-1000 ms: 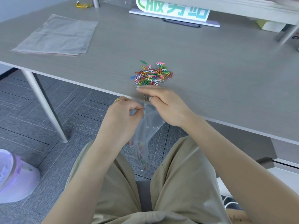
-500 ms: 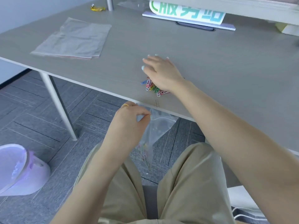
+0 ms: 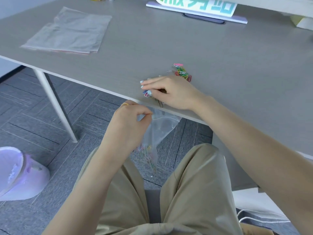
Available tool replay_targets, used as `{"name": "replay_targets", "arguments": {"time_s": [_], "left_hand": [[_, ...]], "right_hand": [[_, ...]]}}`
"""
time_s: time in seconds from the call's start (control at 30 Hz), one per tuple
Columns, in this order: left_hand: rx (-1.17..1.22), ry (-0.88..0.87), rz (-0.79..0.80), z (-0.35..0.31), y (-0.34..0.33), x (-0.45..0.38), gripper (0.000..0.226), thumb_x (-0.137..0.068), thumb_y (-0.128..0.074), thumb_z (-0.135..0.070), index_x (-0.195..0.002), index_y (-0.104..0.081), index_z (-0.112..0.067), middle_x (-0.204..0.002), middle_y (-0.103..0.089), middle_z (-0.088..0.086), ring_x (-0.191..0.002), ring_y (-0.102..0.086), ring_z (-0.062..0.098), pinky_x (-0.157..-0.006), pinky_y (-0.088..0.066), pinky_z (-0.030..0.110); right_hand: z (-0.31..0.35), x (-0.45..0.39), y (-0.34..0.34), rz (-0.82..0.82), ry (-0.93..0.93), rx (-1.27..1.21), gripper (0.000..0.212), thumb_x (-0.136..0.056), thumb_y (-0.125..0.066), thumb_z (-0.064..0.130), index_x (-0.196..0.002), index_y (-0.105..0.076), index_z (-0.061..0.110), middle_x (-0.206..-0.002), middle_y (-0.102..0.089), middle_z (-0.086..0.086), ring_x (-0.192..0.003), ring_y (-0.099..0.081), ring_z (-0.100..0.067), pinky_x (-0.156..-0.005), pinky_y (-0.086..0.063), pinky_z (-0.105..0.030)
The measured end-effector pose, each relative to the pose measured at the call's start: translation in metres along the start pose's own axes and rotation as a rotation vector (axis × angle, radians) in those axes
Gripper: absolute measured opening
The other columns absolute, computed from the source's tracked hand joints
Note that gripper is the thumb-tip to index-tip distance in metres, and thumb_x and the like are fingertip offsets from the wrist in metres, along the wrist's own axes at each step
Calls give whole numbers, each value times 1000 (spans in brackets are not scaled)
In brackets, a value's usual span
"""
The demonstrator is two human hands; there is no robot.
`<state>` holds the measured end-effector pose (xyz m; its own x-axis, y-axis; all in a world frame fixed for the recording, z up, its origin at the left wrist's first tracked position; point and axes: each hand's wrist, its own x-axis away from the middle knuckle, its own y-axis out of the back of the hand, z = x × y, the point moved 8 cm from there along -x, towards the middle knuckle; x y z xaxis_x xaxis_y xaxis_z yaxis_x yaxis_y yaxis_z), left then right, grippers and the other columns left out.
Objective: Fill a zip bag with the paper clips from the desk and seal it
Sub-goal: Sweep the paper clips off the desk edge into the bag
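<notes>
Down on the floor at the far left sits a pale purple container [image 3: 18, 173] on its side, its contents too washed out to make out. On the desk [image 3: 237, 68] above it, toward the back left, a stack of flat clear bags [image 3: 69, 31] lies well away from the work.

Just below the desk's front edge the left hand [image 3: 130, 122] pinches the top of the zip bag [image 3: 159, 131] between thumb and fingertips, a ring showing on one finger. The bag hangs open-mouthed over the person's lap, between the knees, and a small bunch of coloured clips [image 3: 148, 156] has settled in its lower corner.

Right above the bag's mouth, the right hand [image 3: 171, 92] lies on the desk at its edge, fingers curled over a few paper clips; coloured ones peek out under the fingertips and a silver clip [image 3: 160, 104] sticks out at the very lip of the desk. Behind that hand, touching its knuckles, the remaining pile of paper clips [image 3: 182, 72] waits on the surface.

Further back stands a sign with green lettering [image 3: 196, 5] on a white base, and a yellow-green block [image 3: 297, 19] sits at the far right.
</notes>
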<state>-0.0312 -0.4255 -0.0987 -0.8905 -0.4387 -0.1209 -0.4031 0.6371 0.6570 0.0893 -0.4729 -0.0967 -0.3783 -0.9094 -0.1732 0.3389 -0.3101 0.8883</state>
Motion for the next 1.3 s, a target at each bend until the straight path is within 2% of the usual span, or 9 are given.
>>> {"name": "replay_targets", "arguments": {"time_s": [0.23, 0.4, 0.53, 0.7, 0.9, 1.0, 1.1, 1.17, 1.3], "left_hand": [[-5, 0, 2, 1, -2, 0, 13, -83, -57, -15, -79, -69, -16, -95, -58, 4, -87, -50, 14, -66, -30, -2], [-7, -11, 10, -2, -6, 1, 13, -84, -57, -14, -82, -70, -15, -94, -58, 3, -89, -51, 15, -66, -30, -3], [-1, -20, 20, -6, -8, 2, 13, -84, -57, -15, -83, -70, -15, -96, -59, 5, -92, -52, 16, -68, -29, -4], [15, -33, 27, -10, -11, 2, 14, -84, -57, -14, -85, -71, -16, -99, -60, 7, -92, -51, 15, -64, -32, 4], [18, -39, 28, -15, -15, 3, 14, -84, -57, -12, -83, -71, -14, -95, -57, 4, -89, -51, 15, -63, -29, -6], [25, -36, 29, -15, -14, 3, 15, -84, -57, -13, -84, -71, -16, -91, -55, -2, -87, -51, 13, -62, -29, -7], [12, -39, 25, -14, -13, 3, 14, -83, -57, -14, -82, -71, -17, -89, -55, -2, -86, -48, 11, -64, -28, -6], [12, -38, 25, -14, -14, 3, 14, -83, -57, -14, -82, -71, -18, -90, -55, -1, -86, -48, 11, -64, -28, -7], [7, -54, 33, -17, -17, 3, 13, -84, -57, -14, -83, -71, -15, -90, -54, -1, -85, -47, 11, -65, -28, -7]], "right_hand": [[12, 17, 2, -94, 21, 31, 26, -86, -51, 27, -105, -69, 24, -123, -63, 10, -118, -54, -4, -99, -44, -35], [10, 24, 3, -73, -24, -70, 34, -93, -37, 26, -107, -66, 17, -124, -63, 6, -122, -49, -4, -112, -12, -28], [8, 32, 4, -62, -64, -128, 45, -93, -25, 31, -106, -67, 20, -118, -65, 8, -115, -50, 2, -116, 6, -35], [8, 40, 3, -49, -73, -232, 43, -95, -24, 27, -102, -67, 20, -104, -68, 13, -110, -54, 3, -116, 12, -40], [10, 49, 2, -42, -88, -303, 43, -95, -23, 28, -98, -66, 25, -103, -65, 15, -111, -53, 3, -116, 12, -37], [7, 52, 16, -213, -122, -335, 43, -96, -25, 27, -97, -68, 24, -106, -67, 10, -110, -53, 3, -114, 3, -23], [-8, 70, 39, -506, -264, -317, 45, -96, -27, 24, -97, -71, 15, -107, -70, -1, -100, -55, -2, -99, -21, -7], [-19, 85, 42, -572, -394, -331, 45, -95, -27, 28, -99, -71, 17, -106, -69, -1, -103, -56, -8, -93, -33, -18], [-25, 103, 36, -507, -505, -235, 48, -92, -25, 33, -102, -70, 22, -86, -53, 10, -90, -51, -11, -91, -35, -36]]}}
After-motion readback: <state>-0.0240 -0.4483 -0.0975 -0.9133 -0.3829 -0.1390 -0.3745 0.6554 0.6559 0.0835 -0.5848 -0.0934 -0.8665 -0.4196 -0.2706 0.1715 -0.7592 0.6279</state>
